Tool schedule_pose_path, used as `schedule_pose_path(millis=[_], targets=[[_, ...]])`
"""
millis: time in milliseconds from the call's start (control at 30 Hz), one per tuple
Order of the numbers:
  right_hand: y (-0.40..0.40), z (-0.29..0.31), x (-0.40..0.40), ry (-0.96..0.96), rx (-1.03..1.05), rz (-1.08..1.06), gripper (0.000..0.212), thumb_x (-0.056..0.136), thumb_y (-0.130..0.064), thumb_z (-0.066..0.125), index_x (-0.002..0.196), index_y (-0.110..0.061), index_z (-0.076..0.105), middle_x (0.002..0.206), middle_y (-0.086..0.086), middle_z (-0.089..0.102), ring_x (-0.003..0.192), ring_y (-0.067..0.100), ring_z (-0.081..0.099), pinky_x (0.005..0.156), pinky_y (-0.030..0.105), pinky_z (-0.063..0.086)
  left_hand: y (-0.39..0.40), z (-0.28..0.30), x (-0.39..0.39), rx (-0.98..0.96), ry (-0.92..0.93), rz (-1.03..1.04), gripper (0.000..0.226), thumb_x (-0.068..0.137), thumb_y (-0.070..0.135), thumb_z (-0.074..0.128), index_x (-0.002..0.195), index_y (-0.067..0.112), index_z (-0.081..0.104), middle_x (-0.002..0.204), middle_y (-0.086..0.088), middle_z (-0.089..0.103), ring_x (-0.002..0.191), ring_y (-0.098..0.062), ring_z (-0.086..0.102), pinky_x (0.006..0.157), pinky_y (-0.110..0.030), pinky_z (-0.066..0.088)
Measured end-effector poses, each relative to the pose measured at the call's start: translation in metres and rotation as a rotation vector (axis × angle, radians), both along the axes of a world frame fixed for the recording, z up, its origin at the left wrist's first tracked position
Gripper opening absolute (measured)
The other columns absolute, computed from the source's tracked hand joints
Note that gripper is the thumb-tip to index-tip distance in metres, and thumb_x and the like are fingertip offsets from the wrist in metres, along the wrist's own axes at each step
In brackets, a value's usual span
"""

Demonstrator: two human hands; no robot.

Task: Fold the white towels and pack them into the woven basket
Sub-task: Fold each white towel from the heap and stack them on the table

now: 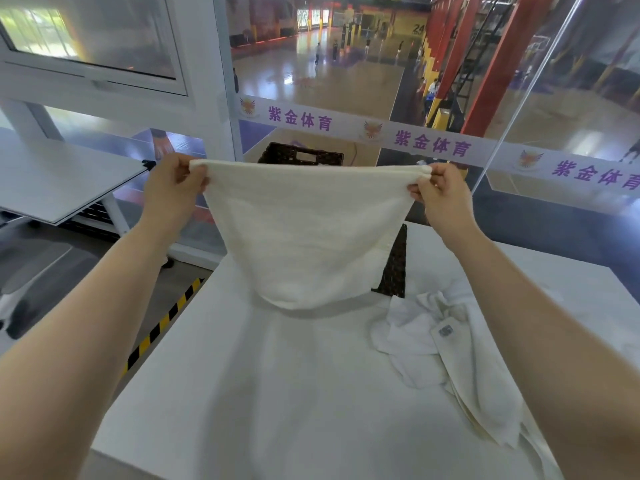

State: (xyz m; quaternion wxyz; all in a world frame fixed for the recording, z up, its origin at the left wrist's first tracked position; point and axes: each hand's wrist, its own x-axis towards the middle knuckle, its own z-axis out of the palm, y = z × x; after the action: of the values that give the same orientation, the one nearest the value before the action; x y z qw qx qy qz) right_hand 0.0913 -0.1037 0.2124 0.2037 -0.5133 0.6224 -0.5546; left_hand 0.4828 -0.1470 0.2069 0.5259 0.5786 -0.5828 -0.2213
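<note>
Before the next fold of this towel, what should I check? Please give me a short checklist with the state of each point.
1. Left hand pinches its top corner of the towel: ok.
2. Right hand pinches the other top corner: ok.
3. Top edge stretched level between the hands: ok.
4. Towel hangs flat, without twists: ok. Its lower edge hangs close above the table; whether it touches, cannot tell.
5. Room on the table to lay it down: ok in front; the crumpled towels lie at the right.
6. Space in the basket: cannot tell, the towel hides most of it.
</note>
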Motion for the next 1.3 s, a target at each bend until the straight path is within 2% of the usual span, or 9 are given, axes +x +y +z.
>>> schedule_pose_path(millis=[133, 300, 433, 567, 667, 767, 967, 1233, 1300], targets=[[0.003, -0.002, 0.000, 0.093, 0.089, 0.085, 0.012, 0.100, -0.013, 0.050, 0.111, -0.017, 0.051, 0.096, 0.006, 0.070, 0.083, 0.015, 0.070, 0.083, 0.034, 0.059, 0.006, 0.001, -0.004, 0.024, -0.127, -0.090, 0.015, 0.097, 0.023, 0.051, 0.101, 0.013, 0.062, 0.080, -0.005, 0.067, 0.071, -0.020, 0.066, 0.070, -0.024, 0.057], [0.005, -0.001, -0.001, 0.195, 0.175, 0.156, 0.015, 0.099, -0.012, 0.050, 0.113, -0.015, 0.053, 0.084, 0.004, 0.070, 0.077, 0.018, 0.069, 0.082, 0.038, 0.058, 0.006, -0.001, -0.005, 0.034, -0.122, -0.050, 0.018, 0.098, 0.023, 0.050, 0.105, 0.011, 0.061, 0.078, 0.004, 0.063, 0.059, -0.001, 0.062, 0.053, -0.007, 0.048], [0.010, 0.011, 0.010, 0.185, 0.130, 0.131, 0.017, 0.099, -0.012, 0.047, 0.113, -0.019, 0.052, 0.093, 0.006, 0.068, 0.078, 0.015, 0.068, 0.080, 0.033, 0.059, 0.007, 0.004, -0.016, 0.033, -0.256, -0.112, 0.016, 0.096, 0.031, 0.051, 0.101, 0.024, 0.065, 0.080, 0.010, 0.064, 0.071, -0.006, 0.060, 0.065, -0.025, 0.051], [0.019, 0.019, 0.045, 0.232, 0.119, 0.329, 0.024, 0.096, -0.010, 0.051, 0.117, -0.021, 0.054, 0.082, 0.003, 0.068, 0.075, 0.014, 0.069, 0.079, 0.035, 0.060, 0.012, 0.010, -0.047, 0.016, -0.255, -0.290, 0.011, 0.093, 0.035, 0.056, 0.095, 0.035, 0.067, 0.090, 0.018, 0.066, 0.089, -0.007, 0.062, 0.079, -0.033, 0.054], [0.025, 0.025, 0.078, 0.303, 0.124, 0.520, 0.041, 0.095, -0.008, 0.054, 0.132, -0.022, 0.048, 0.070, -0.003, 0.065, 0.072, 0.017, 0.070, 0.079, 0.035, 0.059, 0.021, 0.015, -0.078, -0.081, -0.342, -0.380, 0.011, 0.096, 0.028, 0.056, 0.095, 0.033, 0.066, 0.090, 0.019, 0.064, 0.083, 0.006, 0.056, 0.075, -0.016, 0.041], [0.026, 0.027, 0.100, 0.395, 0.141, 0.599, 0.045, 0.095, -0.013, 0.056, 0.138, -0.020, 0.046, 0.073, -0.007, 0.068, 0.071, 0.012, 0.071, 0.081, 0.037, 0.058, 0.027, 0.018, -0.098, -0.143, -0.389, -0.427, 0.011, 0.096, 0.027, 0.056, 0.099, 0.030, 0.066, 0.086, 0.020, 0.061, 0.079, 0.006, 0.054, 0.069, -0.014, 0.036], [0.014, 0.022, 0.080, 0.488, 0.178, 0.399, 0.027, 0.097, -0.019, 0.052, 0.123, -0.025, 0.056, 0.090, -0.001, 0.070, 0.073, 0.006, 0.070, 0.081, 0.037, 0.059, 0.013, 0.014, -0.074, -0.079, -0.493, -0.338, 0.014, 0.098, 0.028, 0.051, 0.101, 0.026, 0.064, 0.096, 0.012, 0.062, 0.083, 0.000, 0.053, 0.073, -0.016, 0.039], [-0.010, 0.005, 0.014, 0.268, 0.179, 0.123, 0.021, 0.097, -0.017, 0.056, 0.118, -0.021, 0.057, 0.097, 0.003, 0.070, 0.076, 0.009, 0.072, 0.077, 0.031, 0.061, -0.011, -0.008, 0.000, 0.157, -0.332, -0.019, 0.012, 0.095, 0.023, 0.050, 0.097, 0.016, 0.059, 0.088, -0.009, 0.068, 0.078, -0.026, 0.069, 0.069, -0.036, 0.054], [-0.013, 0.003, 0.003, 0.247, 0.190, 0.083, 0.019, 0.097, -0.016, 0.056, 0.114, -0.022, 0.058, 0.098, 0.000, 0.068, 0.078, 0.013, 0.072, 0.077, 0.033, 0.061, -0.016, -0.014, 0.017, 0.204, -0.248, 0.001, 0.011, 0.094, 0.026, 0.050, 0.091, 0.017, 0.056, 0.086, -0.011, 0.070, 0.081, -0.031, 0.071, 0.080, -0.047, 0.057]])
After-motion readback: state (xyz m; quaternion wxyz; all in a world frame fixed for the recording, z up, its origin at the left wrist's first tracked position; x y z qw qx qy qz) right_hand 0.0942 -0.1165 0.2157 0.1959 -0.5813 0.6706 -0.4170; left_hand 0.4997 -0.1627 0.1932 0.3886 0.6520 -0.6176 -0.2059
